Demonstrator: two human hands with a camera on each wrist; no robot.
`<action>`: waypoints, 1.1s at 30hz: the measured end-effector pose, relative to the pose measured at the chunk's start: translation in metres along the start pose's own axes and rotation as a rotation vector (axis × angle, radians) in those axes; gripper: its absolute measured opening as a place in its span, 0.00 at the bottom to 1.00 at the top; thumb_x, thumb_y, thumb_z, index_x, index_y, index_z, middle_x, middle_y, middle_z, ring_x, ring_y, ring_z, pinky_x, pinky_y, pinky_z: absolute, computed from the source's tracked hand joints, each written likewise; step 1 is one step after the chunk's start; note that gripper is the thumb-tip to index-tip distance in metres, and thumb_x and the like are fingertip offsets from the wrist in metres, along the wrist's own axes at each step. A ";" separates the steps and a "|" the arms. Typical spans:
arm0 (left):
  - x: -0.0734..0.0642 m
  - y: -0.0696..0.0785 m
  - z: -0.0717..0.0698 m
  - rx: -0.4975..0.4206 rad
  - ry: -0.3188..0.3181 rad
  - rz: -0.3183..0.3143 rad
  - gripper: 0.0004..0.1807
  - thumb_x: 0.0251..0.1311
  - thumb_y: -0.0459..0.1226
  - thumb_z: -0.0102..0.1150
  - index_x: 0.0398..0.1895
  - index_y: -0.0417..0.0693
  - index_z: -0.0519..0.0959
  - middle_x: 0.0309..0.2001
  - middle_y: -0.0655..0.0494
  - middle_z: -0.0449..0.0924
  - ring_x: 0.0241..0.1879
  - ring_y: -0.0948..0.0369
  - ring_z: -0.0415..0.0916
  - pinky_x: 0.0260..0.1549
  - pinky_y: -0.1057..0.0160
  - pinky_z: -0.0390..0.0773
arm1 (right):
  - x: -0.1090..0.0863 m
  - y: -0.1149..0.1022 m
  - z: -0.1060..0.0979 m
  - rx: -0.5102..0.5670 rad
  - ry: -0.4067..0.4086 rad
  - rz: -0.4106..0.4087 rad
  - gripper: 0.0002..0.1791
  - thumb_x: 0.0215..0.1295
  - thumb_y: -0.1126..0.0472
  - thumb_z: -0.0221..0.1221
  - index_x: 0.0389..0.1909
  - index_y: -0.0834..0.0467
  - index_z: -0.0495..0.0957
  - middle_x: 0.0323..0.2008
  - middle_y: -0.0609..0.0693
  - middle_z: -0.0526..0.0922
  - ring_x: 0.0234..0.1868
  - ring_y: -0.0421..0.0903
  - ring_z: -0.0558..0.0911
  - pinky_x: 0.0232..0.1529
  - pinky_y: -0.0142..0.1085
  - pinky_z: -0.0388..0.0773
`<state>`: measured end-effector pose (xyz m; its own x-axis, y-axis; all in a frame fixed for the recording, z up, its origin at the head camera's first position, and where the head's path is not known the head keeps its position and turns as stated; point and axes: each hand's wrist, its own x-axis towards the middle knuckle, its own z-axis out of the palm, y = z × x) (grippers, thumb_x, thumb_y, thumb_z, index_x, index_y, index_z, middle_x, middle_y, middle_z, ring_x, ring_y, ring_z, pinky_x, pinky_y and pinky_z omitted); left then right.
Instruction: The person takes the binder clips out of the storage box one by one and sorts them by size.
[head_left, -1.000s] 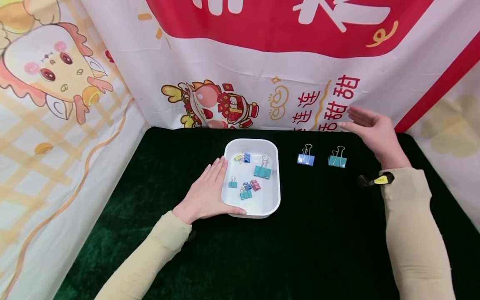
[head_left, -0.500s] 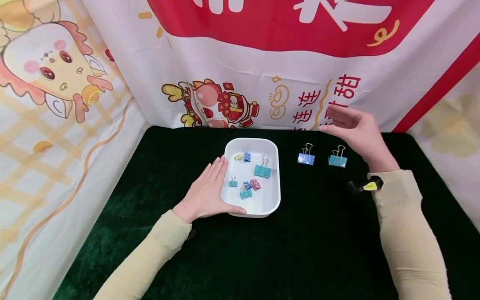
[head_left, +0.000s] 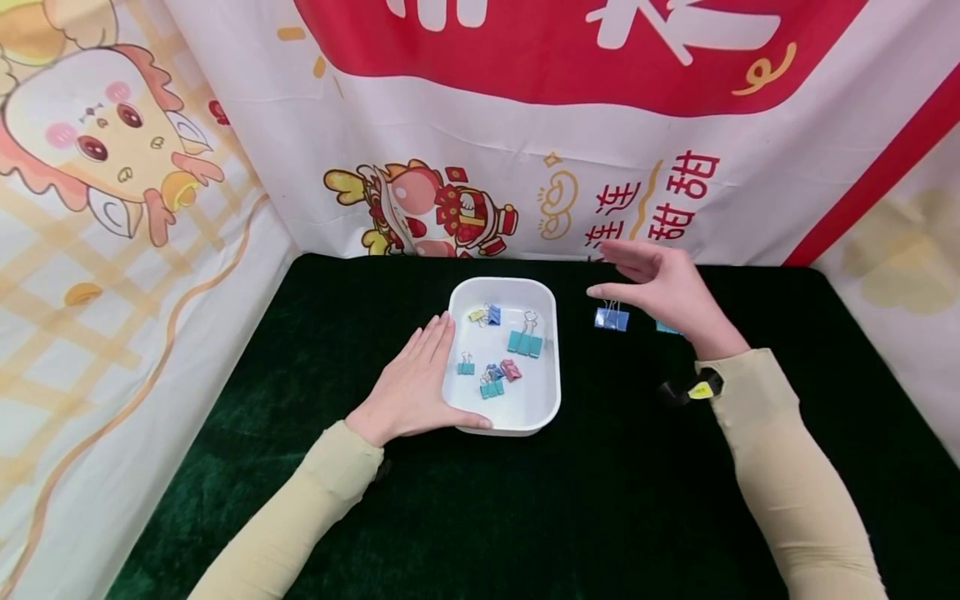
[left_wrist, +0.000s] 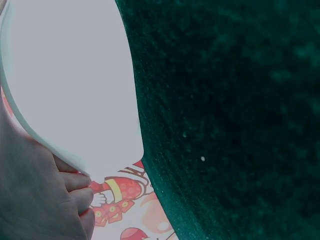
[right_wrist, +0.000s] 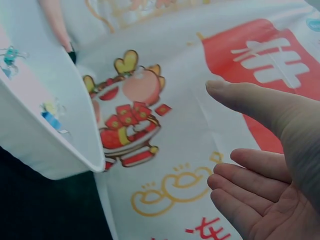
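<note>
My left hand (head_left: pixel 412 383) rests along the left side of a white plastic tray (head_left: pixel 557 375), fingers straight and thumb at its near edge. Inside the tray lie several binder clips: a large teal binder clip (head_left: pixel 525 343), a pink binder clip (head_left: pixel 511 370), and small teal, blue and yellow ones. To the right of the tray, my right hand (head_left: pixel 663 292) hovers with thumb and fingers spread apart, holding nothing. Beneath it a blue binder clip (head_left: pixel 611 319) stands on the cloth. Another teal binder clip (head_left: pixel 667 327) is mostly hidden behind this hand.
Dark green velvet cloth (head_left: pixel 525 517) covers the table. A printed white and red curtain (head_left: pixel 450 125) hangs right behind its far edge, and a yellow-checked cloth (head_left: pixel 112 333) rises on the left.
My right hand has moved left and somewhat lower, from beyond the teal binder clip to over the blue one. The left hand and the tray have stayed in place.
</note>
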<state>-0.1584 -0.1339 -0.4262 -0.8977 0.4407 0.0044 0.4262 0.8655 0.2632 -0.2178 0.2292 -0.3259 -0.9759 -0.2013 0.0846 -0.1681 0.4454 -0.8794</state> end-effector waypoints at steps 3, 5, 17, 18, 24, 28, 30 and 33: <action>0.000 0.000 0.000 -0.003 0.001 0.000 0.81 0.34 0.88 0.47 0.83 0.43 0.39 0.82 0.51 0.34 0.80 0.57 0.32 0.75 0.55 0.38 | 0.000 0.001 0.011 0.005 -0.025 -0.015 0.44 0.52 0.49 0.79 0.70 0.56 0.73 0.67 0.50 0.76 0.67 0.47 0.74 0.68 0.43 0.68; -0.001 0.000 0.001 -0.004 0.001 -0.001 0.81 0.34 0.87 0.48 0.83 0.43 0.39 0.82 0.51 0.34 0.80 0.57 0.32 0.75 0.55 0.38 | 0.001 0.002 0.018 0.010 -0.038 -0.028 0.43 0.52 0.50 0.79 0.69 0.57 0.74 0.66 0.51 0.76 0.67 0.47 0.74 0.68 0.43 0.68; 0.000 -0.001 0.001 -0.013 -0.005 -0.004 0.80 0.36 0.85 0.52 0.83 0.44 0.38 0.82 0.51 0.34 0.80 0.57 0.32 0.75 0.54 0.38 | 0.007 0.011 0.053 0.001 -0.133 -0.040 0.40 0.53 0.52 0.79 0.66 0.57 0.76 0.64 0.51 0.78 0.65 0.48 0.75 0.67 0.45 0.70; 0.000 -0.001 0.001 -0.012 -0.006 -0.005 0.80 0.36 0.85 0.52 0.83 0.45 0.38 0.82 0.51 0.34 0.80 0.57 0.32 0.75 0.54 0.38 | 0.008 0.012 0.056 0.000 -0.143 -0.040 0.40 0.53 0.53 0.79 0.66 0.58 0.75 0.64 0.52 0.78 0.65 0.49 0.75 0.67 0.45 0.70; -0.001 0.000 0.000 -0.006 -0.016 -0.008 0.80 0.35 0.86 0.51 0.83 0.46 0.37 0.82 0.52 0.33 0.80 0.57 0.31 0.75 0.53 0.38 | 0.013 0.017 0.069 -0.036 -0.207 -0.049 0.41 0.54 0.54 0.78 0.67 0.63 0.74 0.65 0.58 0.76 0.67 0.53 0.74 0.67 0.48 0.69; -0.001 0.000 0.000 -0.016 -0.013 -0.007 0.80 0.36 0.85 0.54 0.83 0.45 0.38 0.82 0.52 0.34 0.80 0.57 0.31 0.75 0.53 0.38 | 0.015 0.019 0.076 -0.066 -0.223 -0.055 0.40 0.54 0.54 0.78 0.66 0.63 0.75 0.65 0.59 0.77 0.65 0.52 0.75 0.66 0.46 0.71; -0.001 0.000 0.000 -0.019 -0.012 -0.008 0.79 0.36 0.84 0.54 0.83 0.45 0.38 0.82 0.52 0.33 0.80 0.57 0.31 0.75 0.53 0.38 | 0.017 0.021 0.079 -0.080 -0.223 -0.052 0.39 0.54 0.55 0.78 0.66 0.62 0.75 0.64 0.59 0.77 0.65 0.52 0.76 0.65 0.45 0.72; -0.001 0.000 0.000 -0.012 -0.012 -0.009 0.80 0.35 0.86 0.52 0.83 0.45 0.39 0.82 0.52 0.34 0.80 0.57 0.31 0.75 0.53 0.38 | 0.020 0.023 0.083 -0.104 -0.232 -0.038 0.38 0.55 0.55 0.77 0.67 0.61 0.75 0.64 0.58 0.77 0.64 0.53 0.76 0.64 0.45 0.73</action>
<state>-0.1579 -0.1343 -0.4259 -0.9002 0.4353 -0.0093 0.4162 0.8666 0.2752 -0.2293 0.1628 -0.3831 -0.9124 -0.4093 -0.0033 -0.2294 0.5181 -0.8239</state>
